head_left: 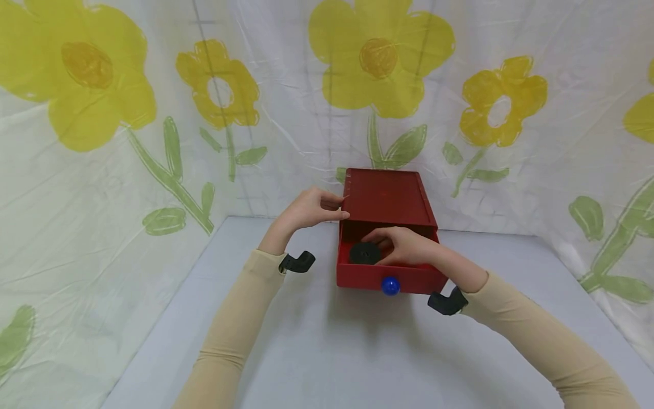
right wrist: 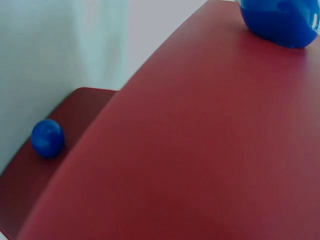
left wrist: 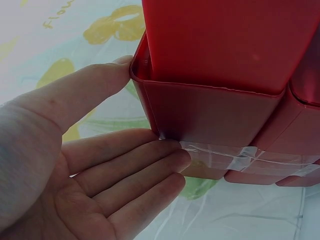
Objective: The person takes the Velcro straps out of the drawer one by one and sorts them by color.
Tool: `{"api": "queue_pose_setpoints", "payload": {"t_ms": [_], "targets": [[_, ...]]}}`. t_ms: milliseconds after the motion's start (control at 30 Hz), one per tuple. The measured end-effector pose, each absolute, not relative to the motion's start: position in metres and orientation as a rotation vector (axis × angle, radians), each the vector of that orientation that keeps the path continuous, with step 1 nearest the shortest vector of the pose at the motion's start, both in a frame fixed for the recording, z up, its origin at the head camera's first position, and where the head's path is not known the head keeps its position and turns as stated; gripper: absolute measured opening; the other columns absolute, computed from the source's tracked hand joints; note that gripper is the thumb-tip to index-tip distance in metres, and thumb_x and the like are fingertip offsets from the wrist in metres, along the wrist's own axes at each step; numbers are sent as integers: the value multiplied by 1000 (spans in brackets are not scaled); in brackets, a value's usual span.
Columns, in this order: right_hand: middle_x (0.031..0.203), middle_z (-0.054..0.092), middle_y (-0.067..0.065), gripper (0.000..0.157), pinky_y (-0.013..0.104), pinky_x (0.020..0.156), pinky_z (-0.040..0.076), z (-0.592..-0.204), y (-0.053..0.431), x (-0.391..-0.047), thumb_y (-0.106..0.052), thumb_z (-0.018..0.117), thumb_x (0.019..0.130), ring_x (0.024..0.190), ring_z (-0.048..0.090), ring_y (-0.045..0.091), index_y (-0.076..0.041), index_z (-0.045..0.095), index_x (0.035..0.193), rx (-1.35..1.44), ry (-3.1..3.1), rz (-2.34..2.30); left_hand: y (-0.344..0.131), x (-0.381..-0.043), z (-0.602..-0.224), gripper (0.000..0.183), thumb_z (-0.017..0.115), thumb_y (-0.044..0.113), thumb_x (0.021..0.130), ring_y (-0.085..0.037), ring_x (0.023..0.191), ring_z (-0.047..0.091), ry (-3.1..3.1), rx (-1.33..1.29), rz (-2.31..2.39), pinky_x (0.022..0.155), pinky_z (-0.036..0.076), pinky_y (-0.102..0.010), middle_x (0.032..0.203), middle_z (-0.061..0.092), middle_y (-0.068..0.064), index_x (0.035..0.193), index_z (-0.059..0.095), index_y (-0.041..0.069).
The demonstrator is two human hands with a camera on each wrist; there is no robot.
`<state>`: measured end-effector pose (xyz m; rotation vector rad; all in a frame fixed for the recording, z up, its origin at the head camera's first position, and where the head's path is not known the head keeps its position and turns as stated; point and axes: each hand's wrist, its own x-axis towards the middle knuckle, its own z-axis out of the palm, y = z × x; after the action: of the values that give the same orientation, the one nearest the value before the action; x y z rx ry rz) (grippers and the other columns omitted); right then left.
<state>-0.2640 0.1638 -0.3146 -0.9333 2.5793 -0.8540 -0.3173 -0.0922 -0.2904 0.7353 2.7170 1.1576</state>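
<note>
A dark red drawer cabinet (head_left: 390,193) stands at the far side of the table, its top drawer (head_left: 360,276) pulled out toward me. My left hand (head_left: 310,208) touches the cabinet's left edge. In the left wrist view its thumb (left wrist: 107,75) meets the front corner, and the nearly straight fingers (left wrist: 135,175) reach the casing's edge. Inside the drawer, my right hand (head_left: 406,245) grips a flat, round black disc (head_left: 364,254) between fingers and thumb. A blue knob (head_left: 390,286) sits on the drawer front; the right wrist view shows the red drawer front (right wrist: 190,135) close up, without the hand.
Below the open drawer, a second blue knob (right wrist: 48,138) shows on a lower drawer front. Clear tape (left wrist: 242,157) runs across the casing units. A white table (head_left: 337,352) spreads in front, and a flowered curtain (head_left: 286,113) hangs behind the cabinet.
</note>
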Motion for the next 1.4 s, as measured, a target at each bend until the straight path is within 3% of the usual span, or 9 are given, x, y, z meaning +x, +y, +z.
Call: {"api": "queue_pose_setpoints", "payload": {"t_ms": [833,1400], "targets": [[122,62,14,49,41,88,54,-314,165,-260,-17,76,80,108,62,31,-6,59,125,-968,2631,-835,-92,-316,-290,57,72,42,82,-18,113,61,2723,735,1154,89,53,-36,124,64,-5,128,62,11],[118,64,14,53,37,83,56,-298,177,-250,-23,81,76,101,66,28,-6,62,122,-845,2644,-1014,-92,-318,-292,56,72,41,82,-19,110,62,2719,750,1172,88,54,-35,123,65,-7,127,62,10]]}}
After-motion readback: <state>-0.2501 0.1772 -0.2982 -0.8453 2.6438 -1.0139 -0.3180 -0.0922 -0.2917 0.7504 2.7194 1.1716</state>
